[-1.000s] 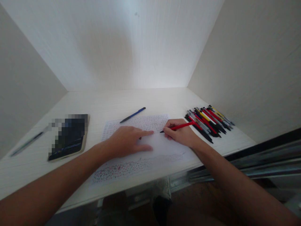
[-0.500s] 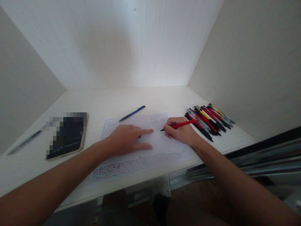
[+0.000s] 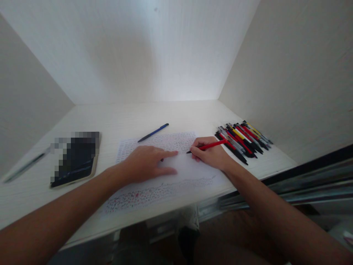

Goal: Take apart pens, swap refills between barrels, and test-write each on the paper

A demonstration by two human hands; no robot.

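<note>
A sheet of paper (image 3: 190, 173) covered with rows of small marks lies on the white desk (image 3: 132, 117). My left hand (image 3: 146, 163) rests flat on the paper, fingers stretched out, index finger pointing right. My right hand (image 3: 211, 154) grips a red pen (image 3: 211, 145) in a writing hold, its dark tip touching the paper near the end of an upper row, just right of my left index fingertip.
A blue pen (image 3: 153, 133) lies beyond the paper. Several red, yellow and black pens (image 3: 242, 139) lie in a bunch at the right. A dark phone (image 3: 74, 159) and a grey pen (image 3: 24, 167) lie at the left. Walls close in on three sides.
The view has shifted slightly, so everything sits a little further left. Both hands keep their poses on the paper; the pen tip stays at about the same spot.
</note>
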